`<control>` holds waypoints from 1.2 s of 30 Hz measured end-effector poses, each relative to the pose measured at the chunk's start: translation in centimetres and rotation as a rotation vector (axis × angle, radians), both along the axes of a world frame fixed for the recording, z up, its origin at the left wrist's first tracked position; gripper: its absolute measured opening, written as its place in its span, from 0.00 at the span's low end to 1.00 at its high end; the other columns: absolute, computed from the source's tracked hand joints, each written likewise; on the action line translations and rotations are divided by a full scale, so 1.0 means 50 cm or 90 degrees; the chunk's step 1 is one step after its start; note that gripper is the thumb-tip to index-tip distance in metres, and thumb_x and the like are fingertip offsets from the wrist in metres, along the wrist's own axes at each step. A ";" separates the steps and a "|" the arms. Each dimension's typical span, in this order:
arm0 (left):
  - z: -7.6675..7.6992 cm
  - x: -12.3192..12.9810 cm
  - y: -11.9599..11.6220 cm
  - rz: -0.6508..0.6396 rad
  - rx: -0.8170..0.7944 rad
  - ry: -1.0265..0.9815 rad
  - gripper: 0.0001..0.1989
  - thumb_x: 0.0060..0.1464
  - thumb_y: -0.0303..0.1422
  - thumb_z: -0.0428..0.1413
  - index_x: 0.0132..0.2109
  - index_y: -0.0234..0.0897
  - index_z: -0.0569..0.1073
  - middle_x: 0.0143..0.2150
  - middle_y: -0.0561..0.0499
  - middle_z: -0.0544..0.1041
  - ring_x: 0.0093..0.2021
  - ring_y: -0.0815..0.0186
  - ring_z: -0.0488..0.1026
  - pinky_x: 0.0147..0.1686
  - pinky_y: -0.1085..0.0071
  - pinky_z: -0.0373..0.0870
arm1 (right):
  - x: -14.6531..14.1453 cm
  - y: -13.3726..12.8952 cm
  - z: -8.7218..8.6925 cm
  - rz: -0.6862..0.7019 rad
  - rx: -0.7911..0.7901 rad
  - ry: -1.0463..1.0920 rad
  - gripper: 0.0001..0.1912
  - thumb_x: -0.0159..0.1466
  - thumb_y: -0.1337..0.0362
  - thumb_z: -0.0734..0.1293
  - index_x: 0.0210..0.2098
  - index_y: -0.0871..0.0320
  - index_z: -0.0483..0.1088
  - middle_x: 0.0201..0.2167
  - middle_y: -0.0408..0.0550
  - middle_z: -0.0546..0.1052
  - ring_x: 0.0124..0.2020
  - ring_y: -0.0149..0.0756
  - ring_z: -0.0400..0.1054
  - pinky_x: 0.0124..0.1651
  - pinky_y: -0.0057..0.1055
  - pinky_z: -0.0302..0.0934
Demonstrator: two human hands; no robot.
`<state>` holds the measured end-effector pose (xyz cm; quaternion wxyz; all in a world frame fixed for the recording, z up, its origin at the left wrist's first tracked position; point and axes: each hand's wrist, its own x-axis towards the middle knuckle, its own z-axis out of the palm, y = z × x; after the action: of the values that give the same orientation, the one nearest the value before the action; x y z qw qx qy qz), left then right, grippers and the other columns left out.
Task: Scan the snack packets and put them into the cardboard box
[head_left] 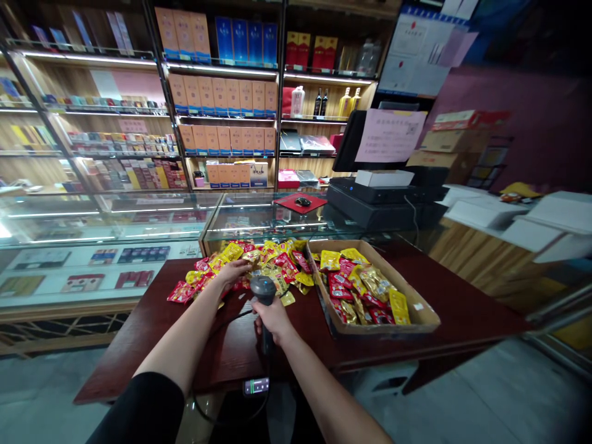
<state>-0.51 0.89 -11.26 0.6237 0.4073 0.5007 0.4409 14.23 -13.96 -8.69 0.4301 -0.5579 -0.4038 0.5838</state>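
Observation:
My right hand [274, 319] is wrapped around the handle of a black barcode scanner [263, 287], which stands upright over the near part of the table. From the scanner a dark cable runs down past the table's edge. My left hand [231, 274] reaches into a loose pile of small snack packets [284, 265] in red, yellow and gold. Its fingers are stretched out over the pile, beside a gold packet [252, 255]. To the right of the scanner is a shallow cardboard box [422, 316] holding more of the same packets.
The dark red wooden table [152, 336] backs onto a glass display counter [222, 213]. On that counter are a mouse [303, 201] on a red mat and a monitor [349, 142] with a paper sheet. A lit phone screen [256, 386] shows below the table's front edge. Stocked shelves line the wall.

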 end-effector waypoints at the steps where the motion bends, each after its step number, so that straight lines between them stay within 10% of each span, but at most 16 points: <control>1: 0.001 0.000 0.000 -0.002 0.000 0.000 0.19 0.37 0.30 0.70 0.40 0.32 0.77 0.36 0.47 0.79 0.26 0.71 0.73 0.23 0.77 0.68 | 0.000 0.000 0.001 -0.001 -0.002 -0.001 0.04 0.50 0.67 0.64 0.20 0.56 0.64 0.06 0.36 0.60 0.08 0.29 0.55 0.11 0.25 0.52; 12: 0.015 0.014 -0.012 0.093 0.020 0.041 0.18 0.44 0.22 0.65 0.45 0.27 0.74 0.34 0.45 0.78 0.30 0.70 0.75 0.30 0.77 0.71 | 0.004 0.001 -0.002 0.015 0.006 -0.007 0.05 0.52 0.65 0.64 0.21 0.57 0.64 0.07 0.37 0.61 0.08 0.30 0.56 0.12 0.25 0.51; 36: 0.025 0.007 -0.030 -0.073 0.013 0.013 0.22 0.36 0.34 0.70 0.41 0.33 0.78 0.38 0.46 0.80 0.32 0.68 0.76 0.26 0.78 0.69 | 0.031 0.040 0.022 -0.081 0.047 0.027 0.11 0.48 0.62 0.69 0.31 0.58 0.71 0.20 0.42 0.74 0.20 0.32 0.66 0.23 0.27 0.62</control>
<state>-0.18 -0.63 -10.03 0.6390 0.4460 0.4781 0.4052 15.78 -11.94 -7.61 0.4951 -0.5538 -0.3798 0.5513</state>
